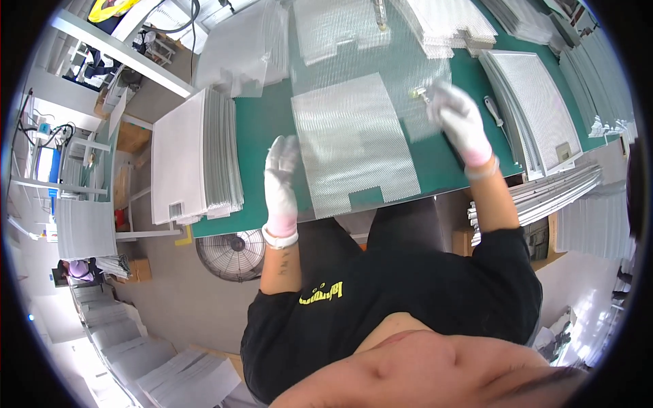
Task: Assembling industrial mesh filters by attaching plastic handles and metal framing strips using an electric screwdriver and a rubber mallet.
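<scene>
A translucent, finely ribbed plastic sheet (357,146) with a rectangular notch in its near edge lies on the green table in front of me. My left hand (280,178), in a white glove, is beside the sheet's left edge with its fingers stretched out and holding nothing. Past the sheet's right edge, my gloved right hand (460,122) is closed on a small slim tool (420,92) with a yellowish tip. The fingers hide most of that tool, so its kind is unclear. More clear ribbed sheet (422,68) lies flat beyond.
A stack of white panels (180,156) stands at the table's left, another stack (534,102) at the right. A white-handled tool (494,111) lies near the right stack. More sheet piles (445,24) line the far side. A floor fan (235,257) stands below the table's left edge.
</scene>
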Motion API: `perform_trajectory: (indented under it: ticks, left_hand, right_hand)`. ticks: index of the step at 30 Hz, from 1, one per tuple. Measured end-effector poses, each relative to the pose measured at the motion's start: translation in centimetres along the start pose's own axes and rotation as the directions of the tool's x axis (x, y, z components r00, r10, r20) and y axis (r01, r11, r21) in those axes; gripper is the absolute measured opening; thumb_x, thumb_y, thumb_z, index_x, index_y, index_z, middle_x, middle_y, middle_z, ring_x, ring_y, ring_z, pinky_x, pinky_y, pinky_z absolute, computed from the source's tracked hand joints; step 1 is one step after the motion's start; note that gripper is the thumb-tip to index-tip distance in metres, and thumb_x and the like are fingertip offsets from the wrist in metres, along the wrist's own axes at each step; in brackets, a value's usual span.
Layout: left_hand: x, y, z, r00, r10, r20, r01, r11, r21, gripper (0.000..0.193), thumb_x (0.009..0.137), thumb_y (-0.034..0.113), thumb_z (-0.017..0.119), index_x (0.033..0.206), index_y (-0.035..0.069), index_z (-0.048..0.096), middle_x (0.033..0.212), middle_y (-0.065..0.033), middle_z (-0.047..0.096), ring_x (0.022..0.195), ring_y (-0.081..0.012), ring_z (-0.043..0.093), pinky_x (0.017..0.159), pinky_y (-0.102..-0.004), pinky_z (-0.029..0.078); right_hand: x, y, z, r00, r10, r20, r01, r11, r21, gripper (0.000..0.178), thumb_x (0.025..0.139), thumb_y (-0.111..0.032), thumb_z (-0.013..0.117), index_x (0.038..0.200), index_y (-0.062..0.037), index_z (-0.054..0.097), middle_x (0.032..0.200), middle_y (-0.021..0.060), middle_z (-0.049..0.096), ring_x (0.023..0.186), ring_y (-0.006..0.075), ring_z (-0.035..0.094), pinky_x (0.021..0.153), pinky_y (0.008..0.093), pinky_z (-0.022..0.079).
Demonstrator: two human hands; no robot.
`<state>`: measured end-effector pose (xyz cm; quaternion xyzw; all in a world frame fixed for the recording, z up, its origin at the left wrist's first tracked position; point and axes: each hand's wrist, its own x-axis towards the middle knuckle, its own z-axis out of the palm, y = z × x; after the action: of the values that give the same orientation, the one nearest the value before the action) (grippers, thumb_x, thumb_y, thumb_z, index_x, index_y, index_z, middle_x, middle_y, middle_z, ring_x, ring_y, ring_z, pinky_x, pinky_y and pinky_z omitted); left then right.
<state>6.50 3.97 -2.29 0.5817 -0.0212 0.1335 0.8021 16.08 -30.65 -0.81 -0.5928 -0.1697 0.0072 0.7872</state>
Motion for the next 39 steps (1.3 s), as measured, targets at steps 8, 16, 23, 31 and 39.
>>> perform_trajectory:
  ticks: [8,16,23,31,39]
  left_hand:
    - [-5.5,-1.4,1.6,0.955,0.28,-0.098,-0.108,0.635,0.765,0.084,0.078,0.003,0.076,0.149,-0.001,0.032,0.094,-0.0043,0.055,0.068,-0.0088,0.047,0.06,-0.0234,0.044]
    - [-6.3,-2.4,-0.1,0.975,0.212,0.067,-0.153,0.421,0.894,0.058,0.08,0.007,0.073,0.134,0.0,0.052,0.09,-0.0088,0.056,0.069,-0.0189,0.053,0.062,-0.0303,0.048]
    - [-6.1,-2.2,0.2,0.988,0.128,0.085,-0.124,0.328,0.936,0.051,0.082,0.009,0.07,0.13,0.001,0.055,0.097,-0.0136,0.058,0.077,-0.0267,0.059,0.069,-0.0363,0.051]
    - [-5.4,-5.3,-1.2,0.99,0.074,0.118,-0.131,0.207,0.969,0.047,0.086,0.015,0.068,0.129,0.002,0.056,0.11,-0.0175,0.06,0.094,-0.0338,0.064,0.078,-0.0414,0.054]
    - [-5.4,-5.5,-1.4,0.991,0.073,0.116,-0.128,0.185,0.974,0.038,0.088,0.017,0.066,0.122,0.002,0.06,0.111,-0.0182,0.062,0.095,-0.0347,0.064,0.08,-0.041,0.054]
  right_hand:
    - [-9.1,0.8,5.0,0.995,-0.093,0.027,0.09,0.779,-0.621,0.043,0.084,-0.001,0.061,0.127,0.0008,0.061,0.124,0.0164,0.065,0.102,0.0218,0.062,0.092,0.0305,0.048]
    - [-9.9,1.6,7.1,0.997,-0.051,-0.053,-0.009,0.628,-0.779,0.044,0.082,-0.007,0.068,0.125,-0.0012,0.062,0.124,0.019,0.063,0.115,0.0327,0.062,0.1,0.035,0.047]
    - [-9.6,2.8,7.3,0.998,-0.048,-0.034,-0.003,0.54,-0.842,0.044,0.082,-0.01,0.068,0.125,-0.0025,0.061,0.126,0.0187,0.062,0.116,0.0346,0.06,0.1,0.0371,0.048]
    - [-10.0,5.6,6.6,1.0,-0.003,-0.025,-0.022,0.395,-0.918,0.044,0.085,-0.017,0.067,0.127,-0.0064,0.059,0.13,0.0169,0.059,0.116,0.0342,0.059,0.097,0.0382,0.049]
    - [-10.1,5.8,6.7,0.999,0.041,-0.022,-0.034,0.33,-0.943,0.045,0.086,-0.019,0.066,0.129,-0.0077,0.058,0.135,0.0165,0.056,0.117,0.0348,0.058,0.097,0.0385,0.049]
